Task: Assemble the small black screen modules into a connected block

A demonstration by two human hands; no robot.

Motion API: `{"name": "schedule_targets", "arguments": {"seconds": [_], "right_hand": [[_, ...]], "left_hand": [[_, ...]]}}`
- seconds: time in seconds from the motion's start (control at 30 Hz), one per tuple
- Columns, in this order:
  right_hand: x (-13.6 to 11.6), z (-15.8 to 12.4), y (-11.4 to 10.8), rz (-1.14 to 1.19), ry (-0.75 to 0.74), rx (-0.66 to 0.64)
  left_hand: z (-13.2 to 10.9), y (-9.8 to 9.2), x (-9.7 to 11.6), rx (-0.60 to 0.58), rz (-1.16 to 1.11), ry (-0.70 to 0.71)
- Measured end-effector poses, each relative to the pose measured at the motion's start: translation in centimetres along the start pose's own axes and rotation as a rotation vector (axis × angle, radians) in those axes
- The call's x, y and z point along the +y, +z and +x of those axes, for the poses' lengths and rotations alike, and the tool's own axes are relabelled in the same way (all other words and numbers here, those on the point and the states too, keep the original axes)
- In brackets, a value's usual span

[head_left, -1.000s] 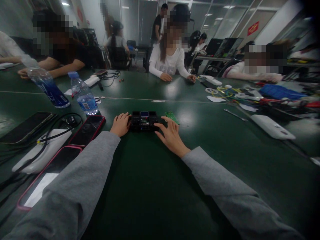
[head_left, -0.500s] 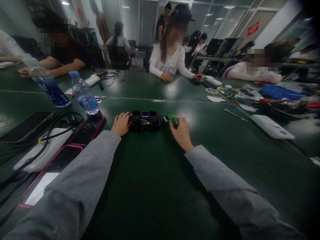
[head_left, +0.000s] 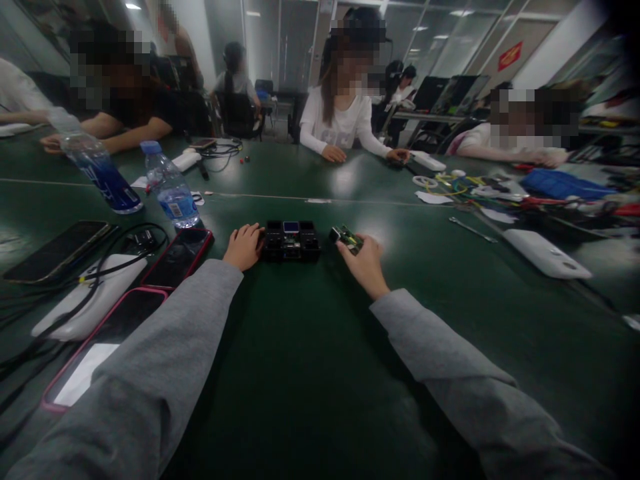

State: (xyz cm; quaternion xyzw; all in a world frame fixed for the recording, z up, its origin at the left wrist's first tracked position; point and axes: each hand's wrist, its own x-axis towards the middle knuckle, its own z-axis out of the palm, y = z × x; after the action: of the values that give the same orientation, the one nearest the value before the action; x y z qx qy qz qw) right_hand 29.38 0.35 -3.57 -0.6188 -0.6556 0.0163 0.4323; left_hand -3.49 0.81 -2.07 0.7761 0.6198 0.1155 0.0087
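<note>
A black box-shaped device with a small screen in its upper middle rests on the dark green table. Against its left end lies my left hand, fingers stretched along the side and not wrapped round it. To the right of the device, my right hand grips a green circuit board between thumb and fingers. The board is tilted, with a metal connector at its left end. My fingers hide its right part.
Two bottles, phones, a white power bank and black cables stand or lie at the left. On the right are another white power bank, a wrench and tangled wires. Several people sit around the table.
My right hand has turned the circuit board, so its connector end and component side now show instead of the plain green face. My left hand and the black device stay in place.
</note>
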Motion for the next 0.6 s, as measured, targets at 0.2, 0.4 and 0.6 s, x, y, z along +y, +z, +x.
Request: {"name": "schedule_targets", "arguments": {"seconds": [0.2, 0.4, 0.6], "right_hand": [[-0.4, -0.2, -0.4, 0.094, 0.016, 0.001], [0.0, 0.3, -0.4, 0.212, 0.161, -0.058], [0.5, 0.9, -0.6, -0.027, 0.161, -0.063]], "left_hand": [[0.0, 0.0, -0.1, -0.002, -0.031, 0.002], [-0.2, -0.2, 0.3, 0.017, -0.001, -0.003], [-0.3, -0.3, 0.4, 0.004, -0.004, -0.007]]}}
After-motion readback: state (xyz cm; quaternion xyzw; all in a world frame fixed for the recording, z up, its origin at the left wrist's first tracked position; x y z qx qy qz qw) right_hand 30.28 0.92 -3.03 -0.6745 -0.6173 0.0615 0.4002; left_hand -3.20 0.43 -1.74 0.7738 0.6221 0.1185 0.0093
